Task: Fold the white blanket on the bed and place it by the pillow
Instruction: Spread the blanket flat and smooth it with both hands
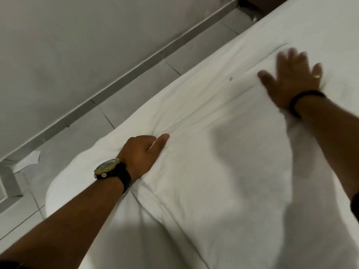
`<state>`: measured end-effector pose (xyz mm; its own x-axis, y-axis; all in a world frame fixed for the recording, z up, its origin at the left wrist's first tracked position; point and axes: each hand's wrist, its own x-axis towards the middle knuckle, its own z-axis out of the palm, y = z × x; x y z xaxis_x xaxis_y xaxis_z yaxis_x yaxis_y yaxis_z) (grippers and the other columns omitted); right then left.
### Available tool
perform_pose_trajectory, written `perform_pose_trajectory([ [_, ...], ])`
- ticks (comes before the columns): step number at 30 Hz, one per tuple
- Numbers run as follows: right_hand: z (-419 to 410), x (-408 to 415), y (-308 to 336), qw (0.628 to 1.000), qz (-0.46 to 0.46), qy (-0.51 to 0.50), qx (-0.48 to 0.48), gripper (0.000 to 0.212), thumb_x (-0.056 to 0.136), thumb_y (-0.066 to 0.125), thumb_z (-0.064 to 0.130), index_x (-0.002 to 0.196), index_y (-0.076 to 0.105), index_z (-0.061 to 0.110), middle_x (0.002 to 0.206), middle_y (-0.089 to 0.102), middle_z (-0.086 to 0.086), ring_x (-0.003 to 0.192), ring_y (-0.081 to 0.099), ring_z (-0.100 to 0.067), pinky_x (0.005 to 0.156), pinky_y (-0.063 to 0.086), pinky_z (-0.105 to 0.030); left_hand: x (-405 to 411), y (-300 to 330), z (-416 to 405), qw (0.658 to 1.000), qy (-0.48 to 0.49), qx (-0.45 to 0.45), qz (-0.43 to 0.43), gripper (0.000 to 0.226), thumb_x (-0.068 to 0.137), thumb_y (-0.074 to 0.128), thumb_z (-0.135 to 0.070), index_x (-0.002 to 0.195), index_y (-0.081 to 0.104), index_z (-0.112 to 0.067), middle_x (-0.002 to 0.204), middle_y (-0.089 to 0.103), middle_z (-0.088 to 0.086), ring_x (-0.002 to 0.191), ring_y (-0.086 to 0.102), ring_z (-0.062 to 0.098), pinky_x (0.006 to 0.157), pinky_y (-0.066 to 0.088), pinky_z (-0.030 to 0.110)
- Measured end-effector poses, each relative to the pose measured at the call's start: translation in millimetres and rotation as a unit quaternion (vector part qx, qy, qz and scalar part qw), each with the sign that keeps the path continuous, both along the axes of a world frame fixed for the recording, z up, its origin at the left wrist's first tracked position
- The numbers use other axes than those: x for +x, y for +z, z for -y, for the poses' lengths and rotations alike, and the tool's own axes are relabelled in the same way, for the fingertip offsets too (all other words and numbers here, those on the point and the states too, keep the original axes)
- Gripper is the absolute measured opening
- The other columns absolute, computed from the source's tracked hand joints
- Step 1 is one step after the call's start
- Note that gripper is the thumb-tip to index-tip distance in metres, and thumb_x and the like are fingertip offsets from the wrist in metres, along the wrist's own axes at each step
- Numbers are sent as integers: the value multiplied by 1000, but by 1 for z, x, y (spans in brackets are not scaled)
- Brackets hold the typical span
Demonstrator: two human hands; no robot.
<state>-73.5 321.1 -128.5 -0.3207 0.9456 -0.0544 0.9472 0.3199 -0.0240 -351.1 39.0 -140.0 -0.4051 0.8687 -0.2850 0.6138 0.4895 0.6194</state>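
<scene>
The white blanket (223, 152) lies spread over the bed (320, 26), which runs from lower left to upper right. My left hand (141, 152), with a watch on the wrist, rests on the blanket near its left edge; the fingers curl into a fold of the cloth and the thumb points out. My right hand (291, 78), blurred, lies flat on the blanket farther up the bed with its fingers spread. It wears a ring and a dark wristband. No pillow is in view.
A grey tiled floor (136, 105) runs along the bed's left side up to a grey wall (77, 45) with a skirting strip. A scrap of white paper (29, 160) lies on the floor at the left. Something dark (252, 4) sits past the bed's top corner.
</scene>
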Motion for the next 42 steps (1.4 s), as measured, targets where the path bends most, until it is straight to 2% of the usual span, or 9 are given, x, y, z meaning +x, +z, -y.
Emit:
perform_pose_trajectory([
  [4, -4, -8, 21, 999, -5, 24, 23, 94, 85, 10, 78, 154, 6, 14, 163, -2, -13, 149, -3, -30, 114, 0, -64, 15, 29, -12, 979, 4, 43, -197, 49, 86, 46, -67, 97, 63, -23, 90, 68, 3, 86, 63, 28, 79, 51, 38],
  [8, 73, 0, 23, 965, -11, 258, -39, 96, 74, 6, 89, 153, 12, 34, 163, 3, 5, 149, -4, -15, 115, -3, -59, 68, 54, 0, 944, -71, 197, -256, 74, 87, 55, -57, 145, 42, -12, 151, 41, 16, 143, 30, 37, 115, 25, 49],
  [10, 50, 65, 14, 990, 67, 121, -8, 95, 74, 4, 89, 153, 6, 36, 163, -3, 8, 149, -5, -15, 115, -3, -61, 122, 23, -8, 933, -247, 174, -195, 85, 85, 47, -70, 150, 35, -16, 160, 24, 14, 149, 12, 34, 117, 20, 55],
  [14, -17, 76, 18, 991, 58, -117, -24, 96, 81, 3, 80, 154, 7, 19, 164, 0, -3, 150, -2, -26, 115, 0, -63, 74, 3, 6, 930, -239, 51, -274, 98, 81, 34, -81, 154, 26, -16, 162, 11, 13, 150, 4, 31, 119, 11, 50],
  [20, 29, -22, 7, 987, -24, 152, -47, 94, 79, 10, 80, 154, 10, 24, 164, 2, -1, 150, -2, -20, 117, 1, -57, 100, 20, -2, 914, -293, 89, -265, 100, 80, 35, -82, 154, 23, -16, 162, 14, 14, 150, 3, 33, 119, 9, 55],
  [26, -47, 20, 20, 991, -5, -116, -70, 99, 82, 16, 81, 154, 3, 16, 164, -2, -5, 149, -3, -28, 114, 3, -65, 93, 3, -12, 918, -305, 72, -244, 107, 75, 40, -84, 154, 21, -15, 163, 9, 11, 151, 1, 31, 120, 5, 51],
  [30, 65, 42, 6, 998, -41, 34, -37, 90, 85, 17, 79, 155, 4, 23, 163, -4, 1, 150, -7, -21, 117, -5, -55, 91, -1, -13, 917, -305, 76, -246, 106, 75, 41, -82, 154, 23, -14, 163, 10, 12, 151, 2, 31, 119, 7, 52],
  [36, 63, 211, 31, 935, 0, -352, -31, 101, 81, 5, 81, 154, 13, 12, 163, 5, -11, 149, -2, -32, 116, 3, -59, 98, -1, -15, 911, -309, 52, -267, 108, 76, 22, -85, 154, 21, -11, 163, 11, 14, 150, 5, 34, 119, 8, 53],
  [42, 196, 217, 7, 996, 2, -85, -36, 103, 75, 1, 87, 154, 17, 23, 162, 7, -3, 150, 4, -23, 118, 2, -55, 105, 2, -15, 894, -308, 20, -324, 109, 76, 16, -85, 155, 16, -11, 162, 11, 14, 149, 7, 34, 118, 1, 47],
])
